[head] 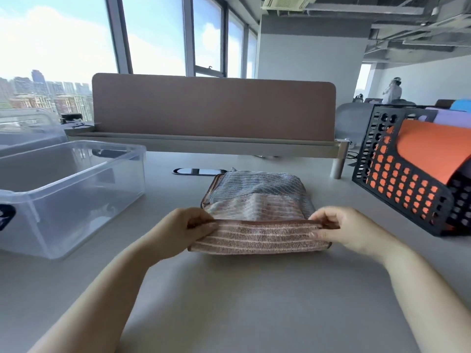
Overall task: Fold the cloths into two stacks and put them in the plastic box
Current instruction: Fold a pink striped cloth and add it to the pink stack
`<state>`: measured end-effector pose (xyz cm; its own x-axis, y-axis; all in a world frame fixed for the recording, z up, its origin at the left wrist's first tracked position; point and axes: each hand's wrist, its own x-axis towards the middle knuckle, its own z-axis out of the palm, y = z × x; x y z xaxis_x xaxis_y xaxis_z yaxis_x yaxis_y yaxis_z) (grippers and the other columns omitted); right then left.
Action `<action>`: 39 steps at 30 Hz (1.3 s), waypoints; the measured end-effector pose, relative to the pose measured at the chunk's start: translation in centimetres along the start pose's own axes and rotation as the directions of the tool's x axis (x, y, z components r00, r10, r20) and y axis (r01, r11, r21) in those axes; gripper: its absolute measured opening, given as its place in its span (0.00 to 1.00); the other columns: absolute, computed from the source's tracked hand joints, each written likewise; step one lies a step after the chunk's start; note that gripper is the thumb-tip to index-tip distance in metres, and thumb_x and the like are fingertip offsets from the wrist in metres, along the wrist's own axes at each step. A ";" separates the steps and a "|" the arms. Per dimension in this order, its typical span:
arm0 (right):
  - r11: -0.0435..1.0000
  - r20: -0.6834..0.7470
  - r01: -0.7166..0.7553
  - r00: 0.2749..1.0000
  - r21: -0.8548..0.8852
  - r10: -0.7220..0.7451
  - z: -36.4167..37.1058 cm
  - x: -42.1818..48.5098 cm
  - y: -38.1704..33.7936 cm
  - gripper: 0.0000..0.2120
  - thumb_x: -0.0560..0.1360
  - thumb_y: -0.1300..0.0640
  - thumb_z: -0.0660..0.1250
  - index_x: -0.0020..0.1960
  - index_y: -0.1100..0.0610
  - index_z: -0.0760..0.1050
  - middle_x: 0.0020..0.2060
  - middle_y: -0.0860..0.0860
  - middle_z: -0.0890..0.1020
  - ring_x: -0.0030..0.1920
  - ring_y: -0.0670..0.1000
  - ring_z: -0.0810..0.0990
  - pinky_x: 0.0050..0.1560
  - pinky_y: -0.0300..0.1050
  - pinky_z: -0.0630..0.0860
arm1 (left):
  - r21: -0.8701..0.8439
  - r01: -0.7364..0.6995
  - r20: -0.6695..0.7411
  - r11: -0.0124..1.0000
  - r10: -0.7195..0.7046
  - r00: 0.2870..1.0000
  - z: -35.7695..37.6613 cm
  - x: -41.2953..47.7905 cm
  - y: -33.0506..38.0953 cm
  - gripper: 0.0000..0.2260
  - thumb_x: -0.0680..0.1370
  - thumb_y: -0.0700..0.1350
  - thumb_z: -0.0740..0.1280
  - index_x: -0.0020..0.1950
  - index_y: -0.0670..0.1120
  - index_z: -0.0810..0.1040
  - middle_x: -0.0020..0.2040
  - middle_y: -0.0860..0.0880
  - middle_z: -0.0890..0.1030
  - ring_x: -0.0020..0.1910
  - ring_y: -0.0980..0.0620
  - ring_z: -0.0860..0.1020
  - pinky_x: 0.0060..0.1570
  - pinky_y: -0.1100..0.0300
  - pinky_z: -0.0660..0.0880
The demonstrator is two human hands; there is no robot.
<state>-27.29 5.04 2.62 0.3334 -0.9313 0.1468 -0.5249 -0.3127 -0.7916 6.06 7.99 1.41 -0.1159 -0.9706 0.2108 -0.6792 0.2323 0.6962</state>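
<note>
Head view: black basket point(443, 200) holds orange cloth point(430, 149); plastic box point(76, 200) stands left.

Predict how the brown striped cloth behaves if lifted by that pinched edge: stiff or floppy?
Likely floppy: the brown striped cloth curves over itself in a soft fold between the left hand and right hand. Probably light, since fingertip pinches at two corners hold its edge up. Its fuzzy ribbed pile suggests it would drag rather than slide on the table.

Tabletop point(242, 301) open between plastic box point(76, 212) and basket point(397, 189)
Box stands left, basket right; divider panel point(214, 108) blocks the far edge
</note>
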 end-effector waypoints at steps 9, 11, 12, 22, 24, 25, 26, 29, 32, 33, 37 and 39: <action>0.832 -0.003 -0.053 0.998 0.552 0.065 -0.8 0.1 -0.1 0.29 0.45 0.48 0.85 0.41 0.61 0.81 0.37 0.55 0.84 0.36 0.51 0.83 0.33 0.41 0.81 | -0.370 0.125 0.082 0.920 -0.101 0.991 -0.9 0.2 -0.6 0.05 0.77 0.43 0.66 0.46 0.44 0.81 0.35 0.50 0.82 0.34 0.55 0.77 0.36 0.63 0.75; 0.897 -0.165 -0.008 0.982 0.442 0.091 0.4 1.6 -0.2 0.16 0.60 0.53 0.80 0.44 0.58 0.80 0.40 0.53 0.84 0.42 0.51 0.82 0.40 0.39 0.80 | -0.164 0.075 -0.152 0.984 -0.100 0.983 0.1 1.3 -1.2 0.04 0.77 0.44 0.67 0.43 0.48 0.80 0.34 0.53 0.83 0.32 0.56 0.77 0.37 0.62 0.72; 0.941 -0.276 0.021 0.958 0.339 0.079 1.2 2.4 -0.2 0.08 0.67 0.57 0.75 0.44 0.56 0.80 0.41 0.52 0.83 0.44 0.51 0.81 0.43 0.38 0.78 | -0.075 0.058 -0.241 0.995 -0.075 0.968 0.6 1.8 -1.4 0.04 0.77 0.45 0.67 0.42 0.49 0.79 0.35 0.53 0.82 0.33 0.57 0.77 0.36 0.62 0.71; 0.979 -0.323 -0.088 0.946 -0.183 0.024 4.6 6.3 2.6 0.05 0.75 0.56 0.67 0.51 0.54 0.77 0.44 0.49 0.79 0.44 0.51 0.76 0.43 0.40 0.66 | 0.257 0.187 -0.186 0.948 -0.141 0.972 2.5 4.4 -4.2 0.07 0.77 0.53 0.64 0.52 0.54 0.78 0.52 0.49 0.82 0.54 0.45 0.77 0.54 0.54 0.73; 0.990 -0.368 -0.057 0.930 -0.130 0.005 4.3 6.2 2.4 0.04 0.74 0.58 0.69 0.48 0.54 0.78 0.45 0.51 0.80 0.45 0.51 0.77 0.43 0.41 0.67 | 0.214 0.147 -0.186 0.966 -0.107 0.977 2.5 4.3 -3.9 0.07 0.76 0.50 0.66 0.50 0.50 0.80 0.49 0.49 0.82 0.52 0.47 0.79 0.52 0.56 0.74; 0.996 -0.387 -0.031 0.922 -0.089 -0.006 4.0 5.9 2.1 0.04 0.73 0.59 0.70 0.48 0.55 0.79 0.45 0.52 0.81 0.43 0.50 0.77 0.42 0.41 0.68 | 0.171 0.132 -0.195 0.976 -0.098 0.976 2.5 4.3 -3.7 0.06 0.76 0.48 0.68 0.49 0.48 0.81 0.47 0.49 0.83 0.50 0.47 0.79 0.50 0.57 0.74; 1.000 -0.395 -0.004 0.919 -0.030 -0.008 3.7 5.6 1.9 0.03 0.73 0.60 0.71 0.47 0.55 0.79 0.44 0.53 0.81 0.41 0.48 0.77 0.40 0.39 0.69 | 0.095 0.130 -0.215 0.987 -0.108 0.971 2.4 4.2 -3.5 0.05 0.75 0.46 0.70 0.47 0.47 0.81 0.45 0.48 0.83 0.48 0.48 0.80 0.47 0.59 0.73; 0.967 -0.400 0.094 0.916 0.235 0.008 2.8 4.3 1.1 0.04 0.70 0.61 0.73 0.43 0.55 0.81 0.41 0.52 0.83 0.42 0.48 0.79 0.46 0.38 0.74 | -0.276 0.128 -0.241 0.952 -0.198 0.950 1.4 3.5 -2.6 0.02 0.72 0.41 0.73 0.43 0.46 0.82 0.40 0.48 0.84 0.40 0.51 0.81 0.44 0.60 0.75; 0.862 -0.369 0.129 0.927 0.491 0.072 1.6 3.1 0.9 0.10 0.63 0.51 0.76 0.40 0.55 0.82 0.39 0.51 0.85 0.44 0.49 0.81 0.49 0.43 0.75 | -0.520 0.054 -0.240 0.852 -0.206 0.949 0.4 3.0 -1.8 0.02 0.71 0.40 0.73 0.43 0.44 0.84 0.39 0.46 0.85 0.39 0.51 0.81 0.44 0.60 0.79; 0.834 -0.350 0.130 0.933 0.537 0.080 1.4 2.9 0.8 0.15 0.59 0.47 0.77 0.40 0.56 0.83 0.39 0.51 0.85 0.43 0.49 0.82 0.48 0.43 0.76 | -0.579 0.023 -0.240 0.815 -0.197 0.951 0.2 2.9 -1.4 0.02 0.72 0.40 0.72 0.43 0.43 0.84 0.39 0.46 0.85 0.39 0.51 0.81 0.43 0.62 0.79; 0.743 -0.401 0.224 0.914 0.631 0.065 1.0 2.6 0.2 0.15 0.55 0.49 0.75 0.37 0.57 0.83 0.36 0.50 0.85 0.39 0.46 0.83 0.39 0.36 0.79 | -0.682 -0.060 -0.262 0.729 -0.168 0.950 0.0 2.2 0.0 0.03 0.73 0.39 0.70 0.43 0.43 0.84 0.40 0.45 0.86 0.39 0.53 0.83 0.43 0.65 0.80; 0.736 -0.448 0.270 0.893 0.621 0.051 1.0 2.6 -0.1 0.13 0.54 0.50 0.75 0.35 0.57 0.83 0.33 0.49 0.85 0.36 0.44 0.82 0.36 0.34 0.78 | -0.707 -0.087 -0.274 0.701 -0.159 0.948 -0.1 2.0 0.4 0.03 0.73 0.39 0.70 0.43 0.41 0.84 0.40 0.45 0.86 0.39 0.53 0.83 0.42 0.65 0.80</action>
<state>-25.64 2.84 2.45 -0.0802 -0.9309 0.3564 0.1900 -0.3652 -0.9113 5.58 6.17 2.17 0.1970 -0.9403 0.2775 0.0464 0.2916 0.9554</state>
